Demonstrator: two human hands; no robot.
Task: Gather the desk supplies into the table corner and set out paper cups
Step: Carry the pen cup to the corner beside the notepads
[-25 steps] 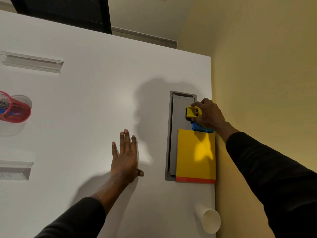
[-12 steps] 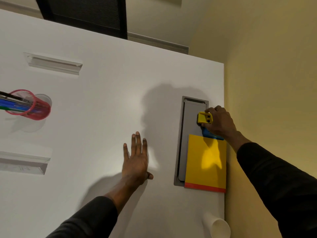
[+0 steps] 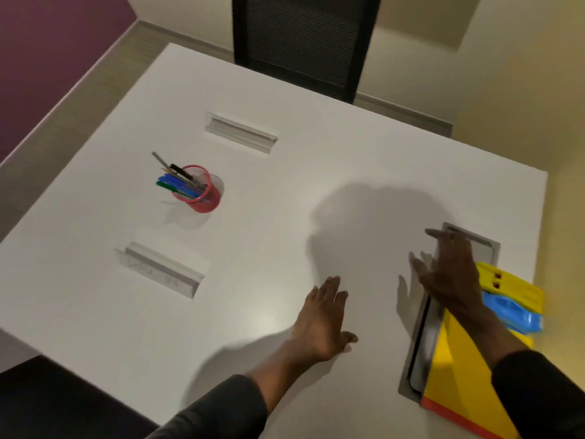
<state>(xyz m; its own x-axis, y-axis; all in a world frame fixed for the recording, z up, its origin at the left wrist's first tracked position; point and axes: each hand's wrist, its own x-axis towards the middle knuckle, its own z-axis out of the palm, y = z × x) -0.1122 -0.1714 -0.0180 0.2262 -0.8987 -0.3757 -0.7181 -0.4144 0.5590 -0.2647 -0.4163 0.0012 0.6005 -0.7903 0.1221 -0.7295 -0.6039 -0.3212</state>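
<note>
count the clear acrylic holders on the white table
2. One clear acrylic holder sits at the far side of the white table, beyond the pink mesh pen cup; the other clear acrylic holder lies nearer, left of the cup. None looks hidden.

One pen cup (image 3: 198,191) (several pens), one yellow pad (image 3: 456,372), two hands

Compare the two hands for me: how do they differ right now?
The left hand lies flat on the bare white table, well away from any supplies; the right hand is spread above the grey recessed panel, beside the yellow item. The left is nearer the table's middle, the right nearer its wall-side edge. Both are open and hold nothing.
</note>
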